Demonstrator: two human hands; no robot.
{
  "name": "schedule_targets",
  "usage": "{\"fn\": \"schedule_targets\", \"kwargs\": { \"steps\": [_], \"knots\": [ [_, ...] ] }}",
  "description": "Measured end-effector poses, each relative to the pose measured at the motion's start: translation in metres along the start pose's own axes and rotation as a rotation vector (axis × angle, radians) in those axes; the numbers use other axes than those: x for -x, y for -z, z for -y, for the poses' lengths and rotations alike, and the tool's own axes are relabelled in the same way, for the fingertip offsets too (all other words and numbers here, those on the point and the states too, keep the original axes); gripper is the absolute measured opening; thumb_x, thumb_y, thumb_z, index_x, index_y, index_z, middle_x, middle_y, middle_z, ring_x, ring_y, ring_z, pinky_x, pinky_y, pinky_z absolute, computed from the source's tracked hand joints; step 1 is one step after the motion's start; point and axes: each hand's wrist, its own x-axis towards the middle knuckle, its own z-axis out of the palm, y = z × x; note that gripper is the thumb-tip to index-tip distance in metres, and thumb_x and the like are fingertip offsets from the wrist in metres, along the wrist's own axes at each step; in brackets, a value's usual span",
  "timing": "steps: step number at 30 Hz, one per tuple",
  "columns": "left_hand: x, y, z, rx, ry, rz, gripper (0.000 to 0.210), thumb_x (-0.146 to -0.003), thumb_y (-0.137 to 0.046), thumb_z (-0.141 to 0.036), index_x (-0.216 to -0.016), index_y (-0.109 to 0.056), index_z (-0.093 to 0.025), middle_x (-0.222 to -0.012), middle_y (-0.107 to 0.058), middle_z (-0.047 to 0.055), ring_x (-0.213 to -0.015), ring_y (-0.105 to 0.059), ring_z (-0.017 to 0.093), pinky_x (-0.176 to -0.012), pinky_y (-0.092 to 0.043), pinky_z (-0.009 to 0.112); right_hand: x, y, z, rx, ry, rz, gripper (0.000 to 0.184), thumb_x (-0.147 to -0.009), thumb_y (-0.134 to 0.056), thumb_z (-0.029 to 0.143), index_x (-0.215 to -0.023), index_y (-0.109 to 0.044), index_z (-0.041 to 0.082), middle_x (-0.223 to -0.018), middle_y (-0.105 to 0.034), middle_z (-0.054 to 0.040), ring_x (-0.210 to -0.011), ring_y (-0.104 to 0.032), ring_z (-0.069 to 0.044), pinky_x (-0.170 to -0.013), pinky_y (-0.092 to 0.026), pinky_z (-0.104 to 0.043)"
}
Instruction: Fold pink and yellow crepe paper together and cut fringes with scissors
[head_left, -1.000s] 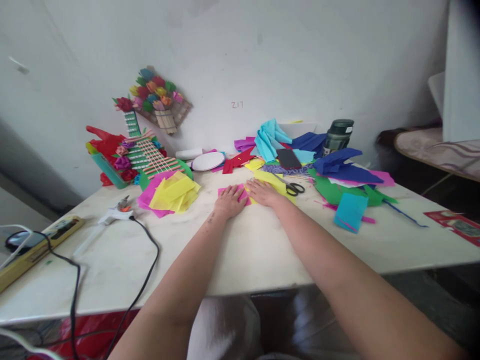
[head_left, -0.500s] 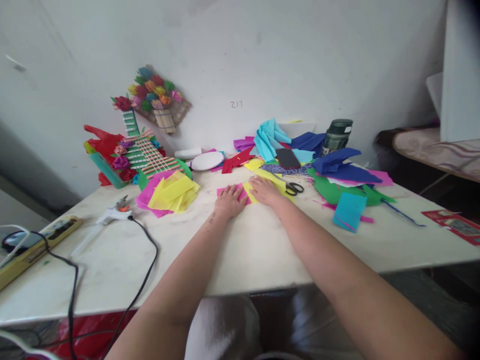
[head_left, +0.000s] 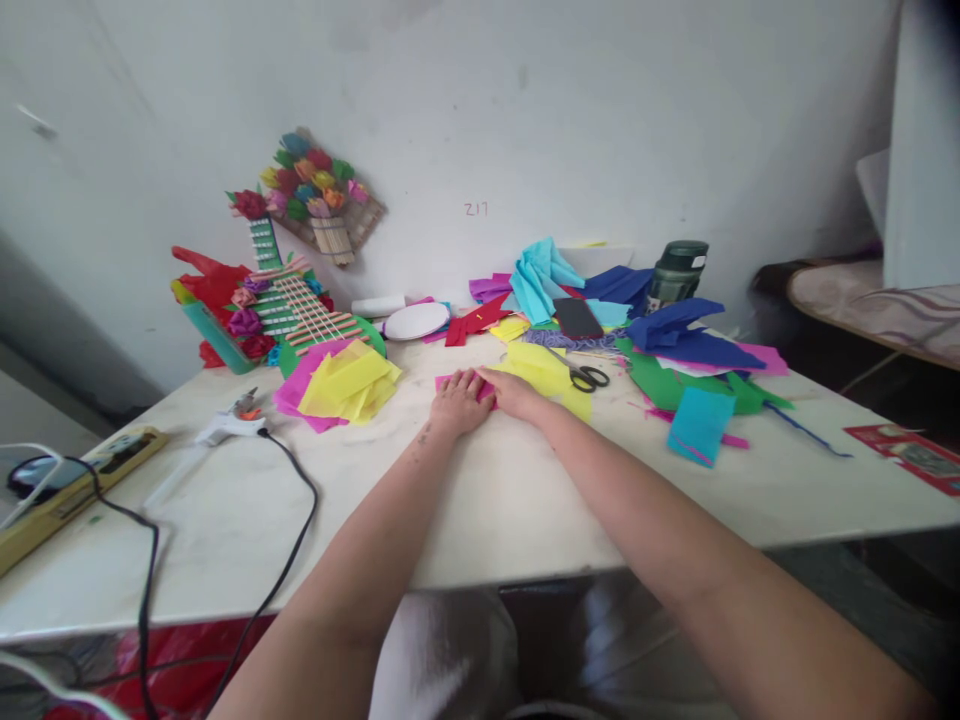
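Observation:
Flat on a small sheet of pink crepe paper (head_left: 441,383), my left hand (head_left: 459,402) lies open with its fingers stretched out. My right hand (head_left: 516,393) rests at the right end of this pink sheet, its fingers extended toward the left hand and touching or nearly touching it. The tips of the right fingers are partly hidden. A yellow crepe paper sheet (head_left: 551,372) lies just beyond and right of my right hand. Black-handled scissors (head_left: 589,378) rest at the right edge of the yellow sheet.
A glue gun (head_left: 232,425) with a black cord lies left, near a power strip (head_left: 82,490). Yellow crepe sheets (head_left: 349,383) sit beside a flower-decorated paper guitar (head_left: 289,310). Behind are a phone (head_left: 577,318) and a dark bottle (head_left: 677,272). Blue paper (head_left: 690,335) is at right.
My right hand has slid left off the yellow paper to the pink sheet beside my left hand. The yellow paper is more exposed. My left hand stays in place.

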Motion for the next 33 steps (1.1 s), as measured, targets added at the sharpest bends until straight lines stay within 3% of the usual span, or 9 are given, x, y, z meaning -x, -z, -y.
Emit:
{"fn": "schedule_targets", "kwargs": {
  "steps": [11, 16, 19, 21, 25, 29, 33],
  "knots": [
    [-0.001, 0.002, 0.002, 0.073, 0.024, 0.023, 0.067, -0.083, -0.020, -0.045, -0.141, -0.015, -0.012, -0.147, -0.021, 0.008, -0.136, -0.014, 0.022, -0.109, -0.011, 0.037, 0.007, 0.006, 0.014, 0.202, -0.009, 0.042, 0.053, -0.087, -0.030, 0.015, -0.139, -0.028, 0.010, -0.140, -0.037, -0.0100, -0.126, -0.038, -0.017, -0.104, -0.028, -0.029],
    [-0.003, 0.003, 0.003, 0.105, 0.044, 0.029, 0.071, -0.082, -0.024, -0.048, -0.141, -0.012, -0.011, -0.149, -0.016, 0.010, -0.136, -0.013, 0.022, -0.109, -0.012, 0.037, 0.007, 0.007, 0.016, 0.238, -0.013, 0.039, 0.057, -0.083, -0.034, 0.011, -0.139, -0.027, 0.008, -0.141, -0.035, -0.0117, -0.131, -0.028, -0.020, -0.107, -0.022, -0.035],
    [-0.004, 0.004, 0.002, 0.119, 0.055, 0.031, 0.072, -0.081, -0.025, -0.048, -0.141, -0.009, -0.011, -0.149, -0.011, 0.010, -0.136, -0.012, 0.022, -0.109, -0.012, 0.038, 0.006, 0.006, 0.018, 0.174, 0.064, -0.056, 0.064, -0.076, -0.034, 0.004, -0.139, -0.028, 0.011, -0.142, -0.034, -0.0081, -0.133, -0.024, -0.017, -0.109, -0.020, -0.033],
    [-0.004, 0.004, 0.002, 0.118, 0.059, 0.037, 0.073, -0.081, -0.028, -0.044, -0.141, -0.007, -0.009, -0.149, -0.011, 0.011, -0.136, -0.012, 0.022, -0.109, -0.012, 0.038, 0.005, 0.005, 0.020, 0.072, 0.094, -0.106, 0.069, -0.072, -0.032, 0.001, -0.140, -0.028, 0.013, -0.142, -0.035, -0.0055, -0.130, -0.029, -0.014, -0.107, -0.024, -0.029],
    [-0.004, 0.005, 0.002, 0.156, 0.059, 0.014, 0.075, -0.078, -0.034, -0.037, -0.141, -0.004, -0.008, -0.147, -0.018, 0.014, -0.136, -0.015, 0.021, -0.108, -0.013, 0.039, 0.004, 0.003, 0.023, -0.091, 0.020, -0.059, 0.070, -0.070, -0.033, 0.001, -0.139, -0.030, 0.016, -0.137, -0.043, -0.0043, -0.122, -0.042, -0.016, -0.102, -0.034, -0.030],
    [-0.004, 0.004, 0.007, 0.288, 0.054, -0.015, 0.081, -0.074, -0.042, -0.032, -0.142, -0.004, -0.009, -0.145, -0.024, 0.016, -0.135, -0.017, 0.023, -0.108, -0.012, 0.040, 0.004, 0.002, 0.023, -0.153, -0.004, -0.036, 0.066, -0.070, -0.036, 0.000, -0.134, -0.036, 0.017, -0.132, -0.049, -0.0055, -0.119, -0.046, -0.019, -0.099, -0.037, -0.036],
    [-0.008, 0.002, 0.021, 0.661, 0.058, -0.051, 0.088, -0.069, -0.052, -0.027, -0.143, -0.005, -0.016, -0.146, -0.024, 0.012, -0.134, -0.021, 0.025, -0.108, -0.015, 0.041, 0.005, 0.002, 0.023, -0.128, -0.014, -0.010, 0.058, -0.073, -0.039, 0.003, -0.129, -0.040, 0.016, -0.128, -0.052, -0.0081, -0.115, -0.050, -0.022, -0.096, -0.040, -0.039]
  ]
}}
